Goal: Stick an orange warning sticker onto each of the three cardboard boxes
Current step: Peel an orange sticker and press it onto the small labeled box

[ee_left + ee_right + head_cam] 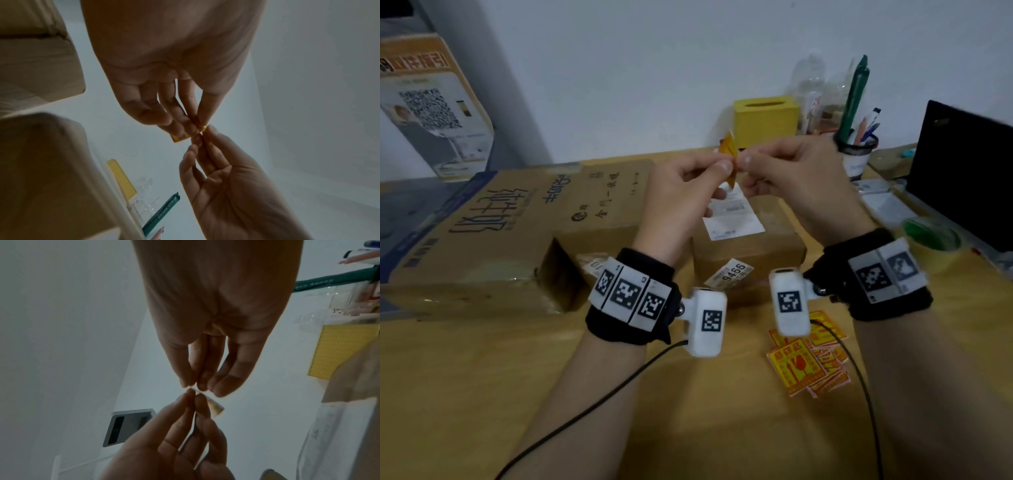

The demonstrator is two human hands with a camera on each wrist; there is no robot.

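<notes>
- Head view: both hands were raised above the boxes. The left hand and right hand each pinched an edge of one orange sticker, seemingly picking its backing apart.
- Progress, judged: no orange sticker showed on any visible box face, so likely zero of three were done; this looked like the first peel.
- Boxes counted three: a big printed box at left, a mid box behind the left wrist, and a small box with a white shipping label, centre.
- The spare sticker pile lay on the table near the right wrist; several overlapped, exact count unclear.
- Left wrist view: the left hand's thumb and fingers pinched the sticker, with the right hand's fingertips meeting it at the corner. Two boxes were partly seen.
- Right wrist view: the right hand's fingertips gripped the sticker's tip and the left hand held the other end. One sticker was held; one box edge was in view.
</notes>
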